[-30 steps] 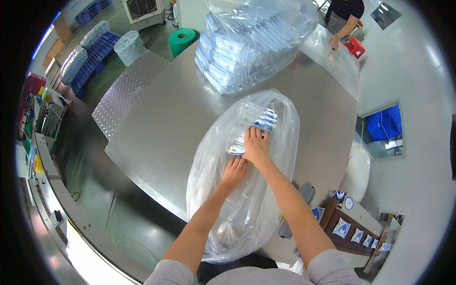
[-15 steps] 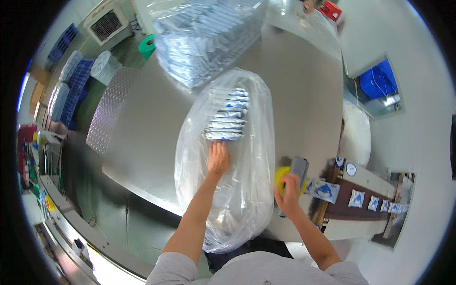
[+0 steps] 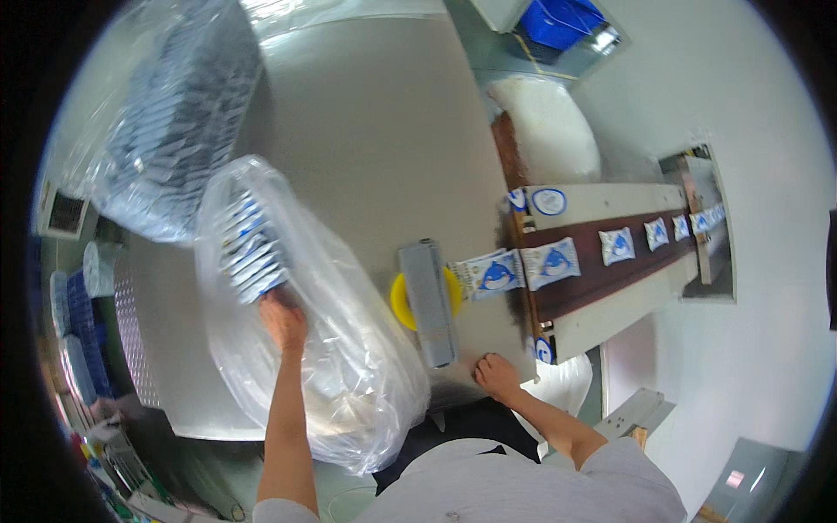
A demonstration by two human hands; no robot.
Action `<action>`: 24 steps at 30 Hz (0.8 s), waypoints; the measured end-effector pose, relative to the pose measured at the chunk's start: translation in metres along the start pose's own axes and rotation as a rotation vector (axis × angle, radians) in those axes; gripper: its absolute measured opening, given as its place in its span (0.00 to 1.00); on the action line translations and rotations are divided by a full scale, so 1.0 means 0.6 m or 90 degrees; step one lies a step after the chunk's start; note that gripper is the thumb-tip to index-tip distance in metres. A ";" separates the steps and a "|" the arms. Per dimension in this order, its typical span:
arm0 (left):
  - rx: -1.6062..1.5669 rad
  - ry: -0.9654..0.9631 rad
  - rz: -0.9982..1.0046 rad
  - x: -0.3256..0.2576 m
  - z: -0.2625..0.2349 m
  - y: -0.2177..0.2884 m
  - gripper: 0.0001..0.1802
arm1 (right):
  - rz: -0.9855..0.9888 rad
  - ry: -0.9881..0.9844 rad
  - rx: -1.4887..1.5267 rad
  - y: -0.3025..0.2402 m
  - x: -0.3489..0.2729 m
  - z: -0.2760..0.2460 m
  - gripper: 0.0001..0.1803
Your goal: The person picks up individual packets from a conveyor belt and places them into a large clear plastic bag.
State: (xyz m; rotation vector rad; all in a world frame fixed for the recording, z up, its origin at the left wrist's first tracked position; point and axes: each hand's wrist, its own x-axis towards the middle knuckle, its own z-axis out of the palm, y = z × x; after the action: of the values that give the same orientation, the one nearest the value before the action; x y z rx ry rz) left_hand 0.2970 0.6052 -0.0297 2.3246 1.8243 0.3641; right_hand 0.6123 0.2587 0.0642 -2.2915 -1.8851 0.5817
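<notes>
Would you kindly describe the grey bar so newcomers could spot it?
On the metal table, look between the nearer clear bag and the conveyor. The grey bar crosses a rounded yellow piece; it's long and plain, unlike the printed packets alongside.

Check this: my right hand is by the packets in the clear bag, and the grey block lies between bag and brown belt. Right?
Not quite: the head view shows your left hand by the packets in the clear bag. The grey block does lie between bag and brown belt.

Hands apart: left hand [image 3: 285, 324] forward, right hand [image 3: 498, 377] curled.
</notes>
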 end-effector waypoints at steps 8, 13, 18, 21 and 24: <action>0.086 -0.105 -0.010 0.002 -0.017 0.032 0.33 | 0.012 0.024 0.036 0.034 -0.010 0.021 0.08; 0.027 0.026 0.078 -0.006 0.029 -0.017 0.37 | 0.037 -0.182 0.163 0.071 0.004 -0.033 0.07; 0.098 0.105 0.163 -0.012 0.048 -0.036 0.41 | 0.261 -0.083 -0.059 0.224 0.163 -0.269 0.08; 0.081 0.077 0.131 -0.003 0.045 -0.015 0.40 | 0.165 0.234 -0.102 0.422 0.183 -0.354 0.16; 0.058 -0.003 0.045 0.004 0.015 0.016 0.37 | 0.180 0.033 -0.333 0.525 0.184 -0.411 0.24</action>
State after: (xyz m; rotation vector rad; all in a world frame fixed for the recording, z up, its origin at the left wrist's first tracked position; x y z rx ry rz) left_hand 0.3094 0.6057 -0.0355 2.4535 1.7967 0.2903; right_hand 1.0083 0.3332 0.1637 -2.8877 -1.8714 0.0408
